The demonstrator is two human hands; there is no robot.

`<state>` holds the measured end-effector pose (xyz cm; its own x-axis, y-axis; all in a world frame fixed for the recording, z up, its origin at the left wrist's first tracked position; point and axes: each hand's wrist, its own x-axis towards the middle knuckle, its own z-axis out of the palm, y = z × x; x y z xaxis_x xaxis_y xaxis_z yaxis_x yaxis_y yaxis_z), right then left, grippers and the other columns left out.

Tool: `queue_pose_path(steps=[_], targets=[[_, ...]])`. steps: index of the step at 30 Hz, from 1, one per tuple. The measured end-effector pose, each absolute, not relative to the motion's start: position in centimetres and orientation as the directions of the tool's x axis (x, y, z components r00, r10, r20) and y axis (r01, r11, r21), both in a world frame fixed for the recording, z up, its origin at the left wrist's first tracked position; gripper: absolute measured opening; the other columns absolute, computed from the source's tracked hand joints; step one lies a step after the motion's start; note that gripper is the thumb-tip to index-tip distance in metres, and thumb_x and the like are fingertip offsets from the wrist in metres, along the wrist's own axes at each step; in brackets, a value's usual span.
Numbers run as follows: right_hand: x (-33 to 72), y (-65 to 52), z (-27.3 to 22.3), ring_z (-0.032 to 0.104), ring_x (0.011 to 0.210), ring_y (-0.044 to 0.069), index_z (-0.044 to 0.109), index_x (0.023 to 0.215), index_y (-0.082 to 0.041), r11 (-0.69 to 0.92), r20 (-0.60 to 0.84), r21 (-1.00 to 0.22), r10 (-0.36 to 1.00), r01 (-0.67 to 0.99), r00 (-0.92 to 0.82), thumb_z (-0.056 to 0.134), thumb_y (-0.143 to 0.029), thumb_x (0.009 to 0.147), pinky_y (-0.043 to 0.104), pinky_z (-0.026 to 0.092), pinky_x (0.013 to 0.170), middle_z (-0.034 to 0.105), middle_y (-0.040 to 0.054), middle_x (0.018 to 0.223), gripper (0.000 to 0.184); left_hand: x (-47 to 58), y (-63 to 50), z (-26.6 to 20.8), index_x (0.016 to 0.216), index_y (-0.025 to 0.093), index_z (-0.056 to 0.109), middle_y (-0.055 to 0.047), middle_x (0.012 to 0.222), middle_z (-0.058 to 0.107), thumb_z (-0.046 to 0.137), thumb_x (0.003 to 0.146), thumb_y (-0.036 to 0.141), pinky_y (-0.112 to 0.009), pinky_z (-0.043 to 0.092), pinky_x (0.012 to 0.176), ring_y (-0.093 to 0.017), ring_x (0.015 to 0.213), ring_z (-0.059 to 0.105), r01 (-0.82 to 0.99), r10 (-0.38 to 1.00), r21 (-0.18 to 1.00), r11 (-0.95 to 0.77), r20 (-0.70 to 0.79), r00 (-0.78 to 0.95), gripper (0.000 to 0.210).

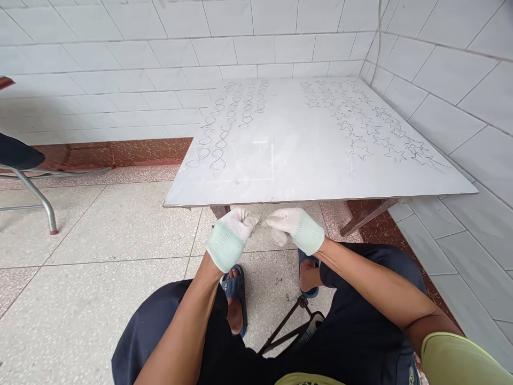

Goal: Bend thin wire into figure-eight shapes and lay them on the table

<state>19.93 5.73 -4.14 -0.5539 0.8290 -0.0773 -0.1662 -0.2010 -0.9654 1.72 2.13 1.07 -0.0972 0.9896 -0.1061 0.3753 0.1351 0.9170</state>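
Both my hands wear white gloves with pale green cuffs and meet just below the table's front edge. My left hand (235, 229) is closed, fingertips pinched together. My right hand (292, 226) faces it from the right, thumb and fingers also pinched. Between them shows a thin piece of wire (264, 222), bent and partly hidden by the fingers. Its exact shape is too fine to make out. Rows of wire figure-eight shapes (218, 159) lie on the table's left side. Several wire stars (360, 151) are spread over the right side.
The white tabletop (308, 160) stands against tiled walls at the back and right. Its wooden leg (366, 216) slants below. A folding metal frame (288, 331) stands between my legs. At left is a stool with a metal leg (42, 200).
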Motion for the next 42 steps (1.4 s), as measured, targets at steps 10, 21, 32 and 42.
queue_pose_path(steps=[10, 21, 32, 42], targets=[[19.7, 5.9, -4.3, 0.056, 0.049, 0.014, 0.074, 0.081, -0.017, -0.349, -0.102, -0.877, 0.807, -0.331, -0.582, 0.086, -0.062, 0.076, 0.031, 0.042, 0.056, 0.06, -0.0028, 0.051, 0.047, 2.6, 1.9, 0.2, 0.071, 0.024, 0.055, 0.001, 0.058, 0.06, 0.064, 0.076, 0.05, -0.032, 0.044, 0.055, -0.017, 0.053, 0.055, 0.32, 0.974, 0.935, 0.155, -0.09, -0.21, 0.028], [19.5, 5.4, -4.8, 0.037, 0.042, 0.008, 0.061, 0.077, -0.021, -0.433, -0.108, -0.778, 0.807, -0.455, -0.581, 0.086, -0.049, 0.082, 0.027, 0.031, 0.048, 0.047, -0.01, 0.05, 0.038, 2.4, 2.0, -0.5, 0.07, 0.024, 0.053, 0.002, 0.063, 0.055, 0.066, 0.081, 0.048, -0.03, 0.04, 0.055, -0.016, 0.059, 0.052, 0.247, 0.975, 0.957, 0.154, -0.107, -0.194, 0.029], [18.8, 5.5, -6.0, 0.037, 0.041, 0.011, 0.061, 0.079, -0.024, -0.337, -0.102, -0.86, 0.849, -0.383, -0.519, 0.084, -0.062, 0.08, 0.028, 0.029, 0.047, 0.044, -0.0095, 0.043, 0.044, 3.5, 1.8, -0.3, 0.065, 0.024, 0.051, 0.003, 0.056, 0.05, 0.064, 0.08, 0.052, -0.028, 0.035, 0.052, -0.013, 0.053, 0.044, 0.165, 0.975, 0.975, 0.148, -0.115, -0.191, 0.034], [18.6, 5.3, -5.5, 0.036, 0.043, 0.01, 0.066, 0.08, -0.021, -0.33, -0.087, -0.84, 0.865, -0.431, -0.494, 0.085, -0.059, 0.078, 0.028, 0.03, 0.05, 0.049, -0.0076, 0.046, 0.042, 3.9, 1.6, -0.6, 0.066, 0.024, 0.052, 0.002, 0.059, 0.053, 0.066, 0.084, 0.055, -0.028, 0.036, 0.052, -0.013, 0.054, 0.047, 0.164, 0.972, 0.976, 0.145, -0.11, -0.206, 0.038]])
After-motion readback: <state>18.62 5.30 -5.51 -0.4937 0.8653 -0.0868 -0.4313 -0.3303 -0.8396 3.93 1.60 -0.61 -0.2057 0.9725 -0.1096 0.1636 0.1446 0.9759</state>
